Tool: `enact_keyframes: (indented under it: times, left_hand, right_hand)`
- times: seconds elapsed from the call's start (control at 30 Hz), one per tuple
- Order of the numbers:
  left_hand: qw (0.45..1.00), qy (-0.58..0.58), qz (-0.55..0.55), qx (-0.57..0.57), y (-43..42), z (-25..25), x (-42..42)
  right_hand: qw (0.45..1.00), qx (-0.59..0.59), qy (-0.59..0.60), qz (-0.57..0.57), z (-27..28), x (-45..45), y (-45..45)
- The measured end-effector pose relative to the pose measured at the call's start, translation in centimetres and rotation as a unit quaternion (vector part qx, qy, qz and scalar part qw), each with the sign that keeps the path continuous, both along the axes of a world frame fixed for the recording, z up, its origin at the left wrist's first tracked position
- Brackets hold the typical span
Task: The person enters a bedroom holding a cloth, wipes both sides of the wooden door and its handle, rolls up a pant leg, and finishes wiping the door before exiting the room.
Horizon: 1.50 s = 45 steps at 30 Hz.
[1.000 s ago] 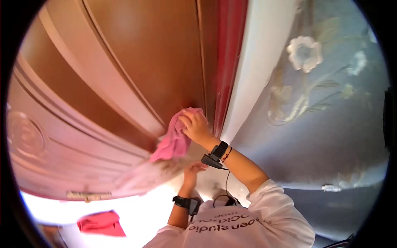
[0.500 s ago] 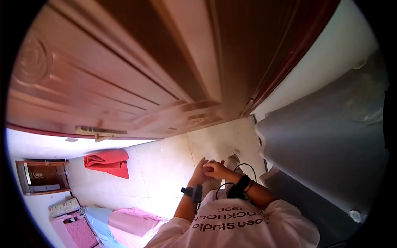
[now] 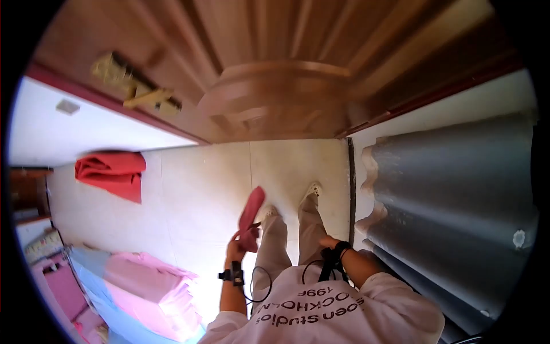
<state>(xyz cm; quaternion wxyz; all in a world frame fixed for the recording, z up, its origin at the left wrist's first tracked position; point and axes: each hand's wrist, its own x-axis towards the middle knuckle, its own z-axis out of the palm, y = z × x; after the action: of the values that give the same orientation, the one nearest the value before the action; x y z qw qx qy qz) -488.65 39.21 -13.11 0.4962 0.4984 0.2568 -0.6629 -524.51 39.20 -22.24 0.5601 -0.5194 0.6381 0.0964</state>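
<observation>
My left hand (image 3: 234,249) is closed on a dark red cloth (image 3: 251,219), held out ahead of my left leg. The cloth is a long, narrow piece, slightly blurred, with one end sticking up past the hand and folds bunched near the fingers. My right hand (image 3: 329,242) is low in front of my right thigh. Its fingers are too small and smeared to make out. Both wrists wear black bands, with a thin black cable by each.
A brown panelled door (image 3: 275,97) with a brass handle (image 3: 140,92) stands before me. To the right hangs a grey curtain (image 3: 452,178). A folded red mat (image 3: 114,172) lies on the tiled floor (image 3: 200,189). Pink and blue bedding (image 3: 149,281) is at lower left.
My hands were together before my body and are now apart. The red cloth now shows in my left hand. The view has shifted, bringing the door handle higher and my feet into sight.
</observation>
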Motion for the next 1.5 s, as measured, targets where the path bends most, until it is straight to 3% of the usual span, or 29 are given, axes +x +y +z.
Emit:
enact_keyframes:
  times: [0.03, 0.07, 0.13, 0.17, 0.2, 0.27, 0.33, 0.4, 0.43, 0.47, 0.5, 0.57, 0.6, 0.67, 0.73, 0.8, 0.87, 0.9, 0.93, 1.03, 1.1, 1.13, 1.2, 1.27, 1.3, 1.33, 1.37, 1.43, 1.5]
  left_hand:
    - [0.996, -0.054, -0.055, -0.050, 1.2, 1.0, 1.7]
    - [0.999, -0.045, 0.028, 0.007, 2.2, 1.3, 3.0]
    - [0.991, 0.042, 0.116, -0.045, 5.5, -0.5, 6.4]
    - [0.982, 0.076, 0.172, -0.018, 6.4, -0.8, 6.8]
    - [0.993, -0.001, 0.121, -0.004, 7.4, -1.0, 7.0]
    - [0.981, -0.114, 0.092, 0.130, 8.6, -2.3, 6.1]
    - [0.970, -0.129, 0.075, 0.191, 10.4, -3.6, 3.2]
    - [0.980, -0.153, 0.022, 0.128, 10.8, -2.4, 0.2]
    - [0.983, -0.082, 0.114, 0.122, 11.5, -3.2, -0.7]
    - [0.983, -0.137, 0.017, 0.119, 10.6, -2.4, -1.0]
    - [0.977, -0.132, 0.030, 0.164, 10.2, -3.1, -1.3]
    - [0.968, -0.128, 0.036, 0.211, 9.3, -4.3, -2.0]
    - [0.959, -0.193, -0.063, 0.199, 8.4, -4.3, -2.4]
    - [0.936, -0.247, -0.167, 0.186, 7.7, -4.2, -3.1]
    - [0.936, -0.133, -0.266, 0.187, 7.2, -4.8, -3.2]
    - [0.900, -0.168, -0.361, 0.177, 9.9, -8.1, -5.5]
    - [0.715, -0.203, -0.665, -0.066, 12.0, -9.2, -7.7]
    - [0.692, -0.161, -0.700, -0.068, 11.9, -8.1, -9.1]
    - [0.667, -0.118, -0.732, -0.071, 11.7, -6.8, -10.8]
    - [0.585, -0.070, -0.789, -0.177, 13.7, -6.0, -14.8]
    - [0.520, -0.095, -0.820, -0.220, 11.6, -4.0, -15.3]
    - [0.512, -0.091, -0.825, -0.222, 12.2, -4.5, -15.9]
    - [0.469, -0.112, -0.850, -0.214, 14.5, -5.5, -17.2]
    - [0.470, -0.129, -0.845, -0.220, 14.7, -5.2, -17.2]
    - [0.477, -0.151, -0.836, -0.223, 14.5, -5.1, -17.1]
    - [0.471, -0.149, -0.840, -0.224, 13.6, -4.6, -16.5]
    - [0.453, -0.114, -0.842, -0.270, 12.2, -3.7, -15.6]
    - [0.429, -0.074, -0.845, -0.310, 10.8, -2.8, -14.5]
    - [0.451, -0.034, -0.826, -0.337, 11.3, -2.2, -13.7]
  right_hand:
    - [0.999, -0.012, 0.024, 0.030, -0.7, -0.6, 1.6]
    - [0.997, -0.022, 0.044, 0.062, -1.3, -0.8, 2.9]
    - [0.990, -0.034, 0.076, 0.116, -2.3, 0.0, 6.0]
    - [0.981, 0.062, 0.113, 0.146, -0.1, 1.2, 5.1]
    - [0.961, 0.161, 0.155, 0.161, 3.7, 2.9, 3.1]
    - [0.947, 0.154, 0.256, 0.119, 4.1, 3.8, 4.1]
    - [0.956, 0.096, 0.180, 0.212, 3.0, 2.7, 6.1]
    - [0.949, 0.083, 0.092, 0.290, 1.8, 1.0, 6.9]
    - [0.936, 0.077, 0.054, 0.340, 0.5, -0.3, 7.3]
    - [0.922, 0.073, 0.013, 0.379, -0.4, -0.9, 7.7]
    - [0.917, 0.087, 0.009, 0.389, 1.0, 0.0, 6.6]
    - [0.931, 0.226, 0.029, 0.285, 3.7, 1.2, 4.5]
    - [0.930, 0.232, 0.029, 0.283, 4.3, 0.7, 4.5]
    - [0.895, 0.248, -0.151, 0.339, 6.1, -0.9, 4.6]
    - [0.887, 0.259, -0.299, 0.238, 9.5, -1.5, 5.7]
    - [0.797, 0.470, -0.214, 0.311, 13.3, 1.2, 4.1]
    - [0.841, 0.415, -0.288, 0.193, 15.2, 0.9, 6.8]
    - [0.837, 0.432, -0.279, 0.186, 14.0, -1.2, 10.1]
    - [0.745, 0.553, -0.282, 0.245, 12.3, -2.1, 11.1]
    - [0.799, 0.456, -0.350, 0.178, 11.6, -1.6, 12.2]
    - [0.718, 0.645, -0.225, 0.134, 12.4, 2.9, 6.7]
    - [0.719, 0.644, -0.230, 0.124, 11.3, 2.6, 7.1]
    - [0.757, 0.487, -0.266, 0.344, 7.1, 0.4, 9.3]
    - [0.802, 0.480, -0.356, -0.021, 2.2, -2.6, 9.5]
    - [0.855, 0.464, -0.227, 0.055, 1.9, -0.7, 3.7]
    - [0.841, 0.481, -0.230, -0.094, -2.4, -2.4, 3.2]
    - [0.879, 0.386, -0.258, -0.111, -6.8, -4.1, 2.9]
    - [0.960, 0.250, -0.115, -0.048, -11.0, -2.9, -1.1]
    - [0.970, 0.223, -0.058, -0.082, -17.0, -2.0, -2.1]
